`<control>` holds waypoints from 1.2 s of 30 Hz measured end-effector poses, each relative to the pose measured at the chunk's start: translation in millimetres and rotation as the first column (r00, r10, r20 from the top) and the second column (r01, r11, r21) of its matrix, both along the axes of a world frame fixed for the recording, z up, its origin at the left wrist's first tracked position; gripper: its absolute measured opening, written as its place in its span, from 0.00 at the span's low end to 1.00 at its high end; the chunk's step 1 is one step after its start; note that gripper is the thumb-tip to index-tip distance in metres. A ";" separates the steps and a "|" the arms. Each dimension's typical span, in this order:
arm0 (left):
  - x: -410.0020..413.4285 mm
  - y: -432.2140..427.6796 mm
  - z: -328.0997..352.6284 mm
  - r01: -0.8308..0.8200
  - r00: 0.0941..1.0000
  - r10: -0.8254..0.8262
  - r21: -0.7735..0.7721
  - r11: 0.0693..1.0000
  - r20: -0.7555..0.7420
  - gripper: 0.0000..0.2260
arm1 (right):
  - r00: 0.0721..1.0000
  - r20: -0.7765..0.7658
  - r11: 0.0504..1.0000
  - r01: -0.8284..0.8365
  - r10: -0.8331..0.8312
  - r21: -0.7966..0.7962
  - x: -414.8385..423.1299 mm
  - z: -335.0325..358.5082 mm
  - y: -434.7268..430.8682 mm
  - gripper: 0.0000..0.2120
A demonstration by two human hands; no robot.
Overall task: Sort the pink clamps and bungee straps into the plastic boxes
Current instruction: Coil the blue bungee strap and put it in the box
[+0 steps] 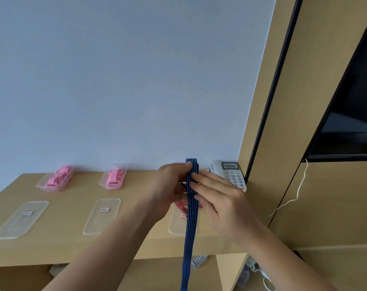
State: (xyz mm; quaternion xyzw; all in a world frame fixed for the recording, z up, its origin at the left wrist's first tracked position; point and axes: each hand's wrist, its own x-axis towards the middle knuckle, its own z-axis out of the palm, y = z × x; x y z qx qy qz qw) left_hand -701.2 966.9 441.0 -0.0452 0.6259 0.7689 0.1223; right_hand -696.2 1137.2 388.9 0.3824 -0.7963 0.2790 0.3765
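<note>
Above the desk's (77,246) right end, both hands are on the blue striped strap (190,227). Left hand (172,185) pinches it near the folded top, thumb and fingertips clamped on the band. Right hand (220,202) has its fingers straight, laid flat against the strap just below that pinch. The fold sticks up past the left fingers; the long tail hangs down past the desk edge. A red-and-white strap (181,205) lies on the desk behind the hands, partly hidden. Pink clamps (58,177) sit in the left box (41,184) and the middle box (102,182), both by the wall. Phone (231,173) in the far right corner.
</note>
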 end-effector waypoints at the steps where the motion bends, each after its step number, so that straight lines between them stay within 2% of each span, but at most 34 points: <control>1: 0.0 -1.6 -0.6 0.006 1.000 -0.007 -0.027 1.000 -0.018 0.14 | 1.000 0.013 0.999 -0.013 0.013 -0.038 2.0 4.1 -1.2 0.12; 4: 0.8 -4.6 -1.9 0.034 0.996 -0.042 -0.099 0.994 -0.079 0.13 | 0.997 0.073 0.963 -0.014 0.034 -0.268 2.9 21.3 -5.4 0.08; 6: 1.4 -5.5 -0.5 0.055 0.991 -0.070 -0.133 0.990 -0.114 0.12 | 0.974 0.224 0.928 0.100 -0.018 -0.359 -1.1 34.0 -9.7 0.12; 9: 2.5 -6.8 2.7 0.056 0.986 -0.079 -0.160 0.986 -0.145 0.12 | 0.809 0.588 0.925 0.215 0.012 -0.314 -13.3 46.4 -10.7 0.20; 11: 3.0 -8.1 3.7 0.048 0.983 -0.078 -0.177 0.983 -0.165 0.11 | 0.715 0.698 0.958 0.171 0.041 -0.232 -20.9 52.7 -6.6 0.21; 13: 1.9 -9.4 2.4 0.048 0.979 -0.084 -0.196 0.980 -0.185 0.11 | 0.664 0.743 0.979 0.090 0.077 -0.182 -24.4 58.5 -4.0 0.20; 17: 1.2 -11.4 -1.0 0.044 0.983 -0.070 -0.149 0.988 -0.172 0.12 | 0.691 0.712 0.968 0.077 0.122 -0.240 -22.5 63.8 -5.5 0.19; 21: 3.3 -11.0 -6.6 0.074 0.992 -0.076 -0.023 0.997 -0.100 0.17 | 0.750 0.660 0.968 0.124 0.053 -0.219 -19.1 67.2 -7.2 0.18; 25: 6.6 -9.9 -12.3 0.099 0.993 -0.101 -0.032 0.995 -0.066 0.20 | 0.769 0.638 0.960 0.144 0.044 -0.240 -14.2 66.7 -8.4 0.18; 30: 5.9 -8.3 -18.2 0.168 0.986 -0.170 -0.092 0.981 -0.005 0.36 | 0.789 0.609 0.935 0.151 0.082 -0.321 -11.2 66.0 -10.1 0.22; 36: 6.4 -10.5 -22.5 0.154 0.988 -0.151 -0.122 0.981 0.028 0.23 | 0.835 0.547 0.926 0.153 0.066 -0.345 -8.4 62.0 -11.7 0.23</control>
